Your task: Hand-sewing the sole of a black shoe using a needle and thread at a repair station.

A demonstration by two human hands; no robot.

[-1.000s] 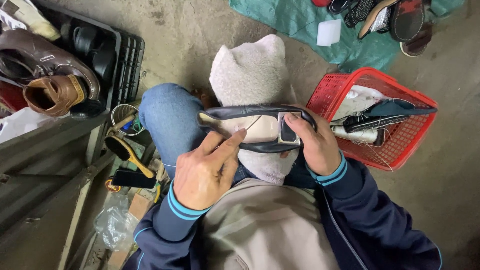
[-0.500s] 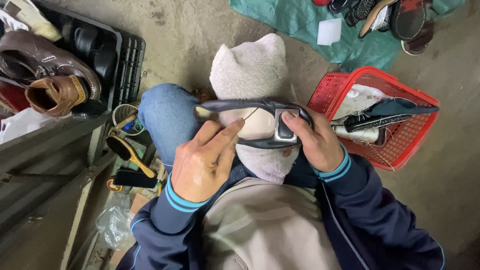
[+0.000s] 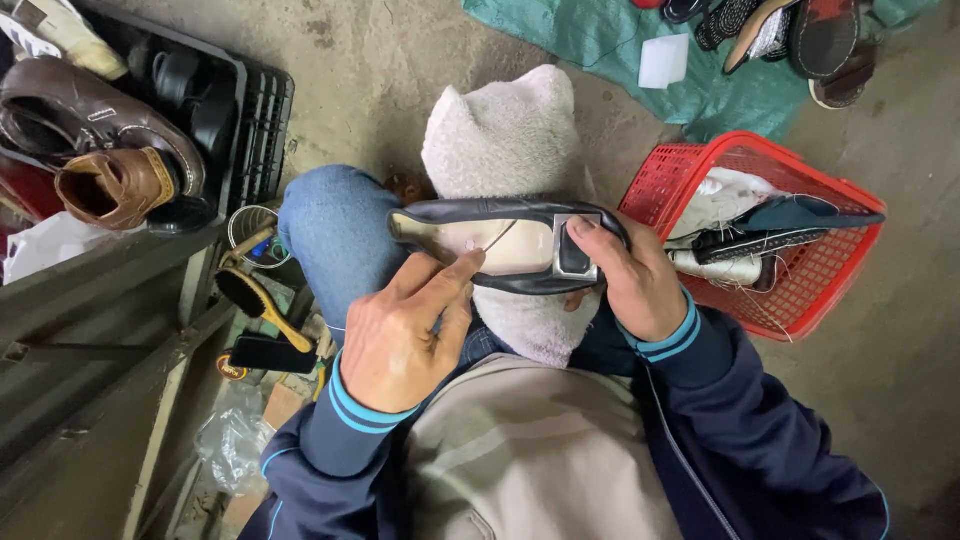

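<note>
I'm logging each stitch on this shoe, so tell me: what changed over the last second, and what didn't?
The left hand moved a little right and up, its fingertips now at the dark shoe's sole beside the thread. The shoe tipped slightly, toe end higher. Nothing was picked up or released. The right hand keeps its grip on the heel end; the towel, red basket and brown shoes stayed put.
</note>
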